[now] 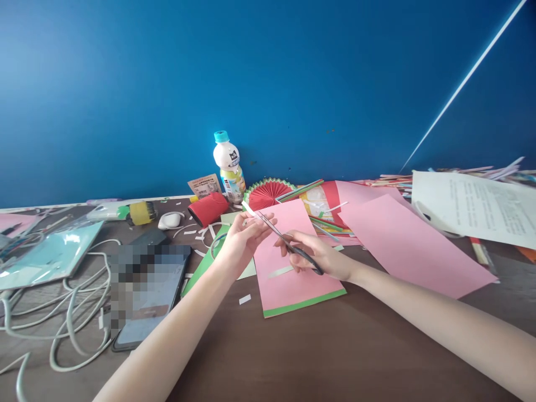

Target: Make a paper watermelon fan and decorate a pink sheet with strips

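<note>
My right hand grips a pair of scissors by its dark handles, blades pointing up and left. My left hand pinches a narrow white paper strip just past the blade tips. Both hands hover above a pink paper sheet that lies on a green sheet on the brown table. A loose white strip rests on the pink sheet under my right hand.
A phone and tangled white cables lie at the left. A drink bottle, a red paper roll and a red paper fan stand near the blue wall. Large pink sheets and printed papers cover the right.
</note>
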A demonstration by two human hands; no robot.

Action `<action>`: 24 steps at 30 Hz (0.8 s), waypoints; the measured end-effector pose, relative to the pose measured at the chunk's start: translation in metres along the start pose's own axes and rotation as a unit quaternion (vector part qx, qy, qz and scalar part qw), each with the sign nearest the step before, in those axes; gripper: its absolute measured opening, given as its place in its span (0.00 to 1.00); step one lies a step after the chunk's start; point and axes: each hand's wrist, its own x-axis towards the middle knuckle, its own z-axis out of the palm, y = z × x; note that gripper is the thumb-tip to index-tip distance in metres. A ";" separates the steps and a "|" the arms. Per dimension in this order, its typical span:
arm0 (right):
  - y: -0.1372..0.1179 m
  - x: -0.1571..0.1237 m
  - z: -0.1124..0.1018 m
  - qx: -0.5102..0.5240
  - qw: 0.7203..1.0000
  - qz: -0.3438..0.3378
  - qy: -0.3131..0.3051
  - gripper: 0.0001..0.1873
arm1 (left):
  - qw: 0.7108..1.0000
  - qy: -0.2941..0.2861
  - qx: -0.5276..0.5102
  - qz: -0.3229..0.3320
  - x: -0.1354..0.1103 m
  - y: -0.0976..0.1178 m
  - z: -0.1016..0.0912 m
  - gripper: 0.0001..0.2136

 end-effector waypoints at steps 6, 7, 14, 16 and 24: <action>0.002 0.000 -0.004 0.097 0.992 -0.055 -0.064 0.20 | 0.998 -0.047 0.039 0.017 -0.003 0.001 0.004 0.22; 0.003 0.001 -0.004 0.126 0.987 -0.061 -0.073 0.21 | 0.997 -0.054 0.045 0.024 -0.003 0.001 0.004 0.23; 0.013 0.003 -0.010 0.281 0.952 -0.046 -0.110 0.21 | 0.986 -0.024 0.132 0.099 0.000 -0.001 0.006 0.26; 0.012 0.002 -0.012 0.289 0.952 -0.044 -0.089 0.21 | 0.980 0.001 0.162 0.118 0.003 0.002 0.001 0.25; 0.016 0.003 -0.014 0.282 0.957 -0.032 -0.052 0.19 | 0.860 0.158 0.443 0.197 0.022 0.046 -0.056 0.26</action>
